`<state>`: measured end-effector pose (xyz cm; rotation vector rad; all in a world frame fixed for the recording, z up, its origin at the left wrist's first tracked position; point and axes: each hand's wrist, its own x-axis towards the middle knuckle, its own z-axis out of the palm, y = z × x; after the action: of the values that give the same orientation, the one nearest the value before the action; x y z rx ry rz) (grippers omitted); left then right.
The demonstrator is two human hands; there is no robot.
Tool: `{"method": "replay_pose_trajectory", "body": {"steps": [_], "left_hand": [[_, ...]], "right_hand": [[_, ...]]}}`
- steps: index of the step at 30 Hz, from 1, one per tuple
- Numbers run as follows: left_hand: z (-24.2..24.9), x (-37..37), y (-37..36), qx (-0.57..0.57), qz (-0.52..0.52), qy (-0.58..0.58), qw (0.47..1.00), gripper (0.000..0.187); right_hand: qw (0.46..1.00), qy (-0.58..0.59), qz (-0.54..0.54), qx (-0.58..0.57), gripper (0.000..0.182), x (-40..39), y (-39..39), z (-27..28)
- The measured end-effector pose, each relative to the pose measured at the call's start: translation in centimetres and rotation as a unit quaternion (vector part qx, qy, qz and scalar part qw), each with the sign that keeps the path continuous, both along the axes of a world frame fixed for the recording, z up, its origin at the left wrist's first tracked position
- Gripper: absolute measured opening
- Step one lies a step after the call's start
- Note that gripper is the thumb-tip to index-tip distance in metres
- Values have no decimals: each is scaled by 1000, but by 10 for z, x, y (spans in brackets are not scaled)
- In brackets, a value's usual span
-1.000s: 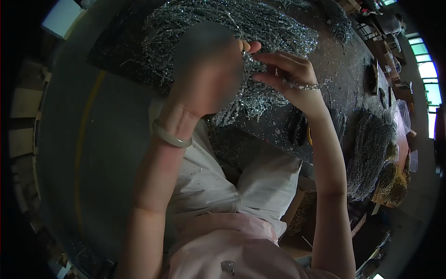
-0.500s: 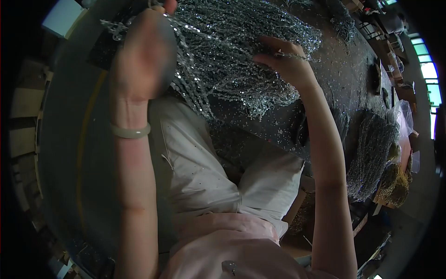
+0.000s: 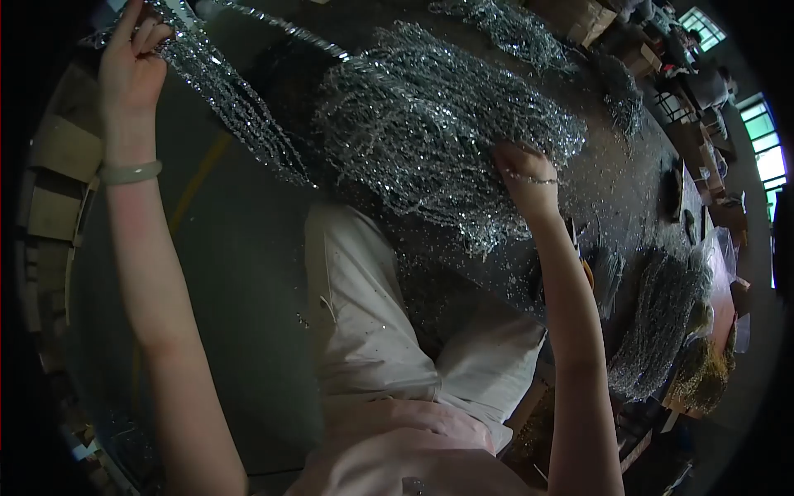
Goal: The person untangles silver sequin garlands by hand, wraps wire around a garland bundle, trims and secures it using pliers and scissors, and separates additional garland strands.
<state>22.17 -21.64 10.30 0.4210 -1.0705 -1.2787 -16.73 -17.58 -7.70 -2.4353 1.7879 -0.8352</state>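
Observation:
My left hand (image 3: 136,70) is raised at the upper left, its fingers closed on a bunch of glittery silver strands (image 3: 236,107). The bunch hangs down and to the right, its lower ends loose above the floor. One taut, twisted strand runs from near the top edge to a large heap of silver tinsel strands (image 3: 413,132) on the dark table. At the heap's right side, my right hand (image 3: 529,178) has its fingers curled into the strands, fingertips partly hidden. A thin strand lies across the back of that hand.
Orange-handled scissors (image 3: 588,271) lie beside my right forearm. Further right hang a silver bundle (image 3: 662,314), a gold bundle (image 3: 701,376) and a clear plastic bag (image 3: 721,264). Cardboard boxes (image 3: 66,149) stand at the left. More silver strands (image 3: 513,33) lie at the table's far side.
My left hand has moved up and left, drawing its bunch away from the heap. My right hand has shifted slightly right and down, its fingers now curled closer into the heap.

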Motion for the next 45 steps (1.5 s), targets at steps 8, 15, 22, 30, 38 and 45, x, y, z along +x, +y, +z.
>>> {"method": "replay_pose_trajectory", "body": {"steps": [8,15,22,30,38,45], "left_hand": [[42,22,4,19,346,-13,938,17],[33,84,10,-104,104,-146,978,22],[-1,-1,105,-73,74,-202,974,25],[-31,-87,149,-145,-97,-272,946,31],[-61,-150,169,4,-210,-133,968,16],[-78,-178,182,101,-237,-143,956,16]], "right_hand": [[1000,8,-4,-20,10,3,2,0],[958,-246,-36,143,27,-9,-7,5],[918,-304,-137,214,34,-2,-8,65],[954,-190,-151,175,44,-10,-34,88],[412,-829,-25,377,36,-27,12,42],[738,-639,137,169,35,28,151,102]]}}
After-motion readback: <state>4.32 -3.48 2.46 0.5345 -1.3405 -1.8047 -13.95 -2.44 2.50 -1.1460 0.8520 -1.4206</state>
